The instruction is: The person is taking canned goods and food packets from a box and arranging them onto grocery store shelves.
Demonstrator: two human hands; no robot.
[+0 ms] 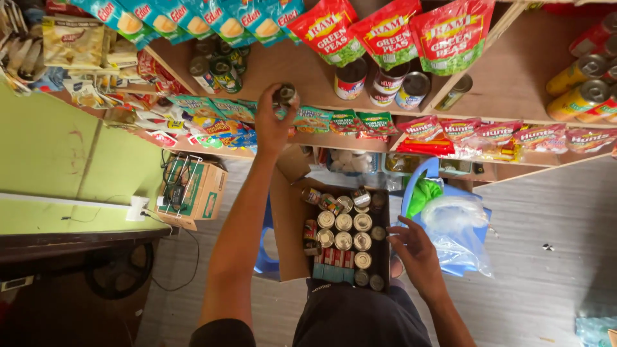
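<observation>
My left hand (pixel 273 122) is raised toward the wooden shelves (pixel 295 64), closed around a small tin can (pixel 284 94) held at the shelf edge. Just to its left, several cans (pixel 218 67) stand on that shelf. My right hand (pixel 414 250) rests low, fingers spread, on the right edge of an open cardboard box (pixel 289 218) that sits on my lap. The box holds several small cans (pixel 344 231) seen from above, silver lids in rows, with red-labelled ones lying at its near end.
Red and green pouches (pixel 385 32) and blue packets hang along the shelf fronts, with sachets below. A blue plastic stool (pixel 430 177) with a clear plastic bag (pixel 456 225) stands right of the box. A green counter (pixel 71 167) and a small carton (pixel 193 189) lie to the left.
</observation>
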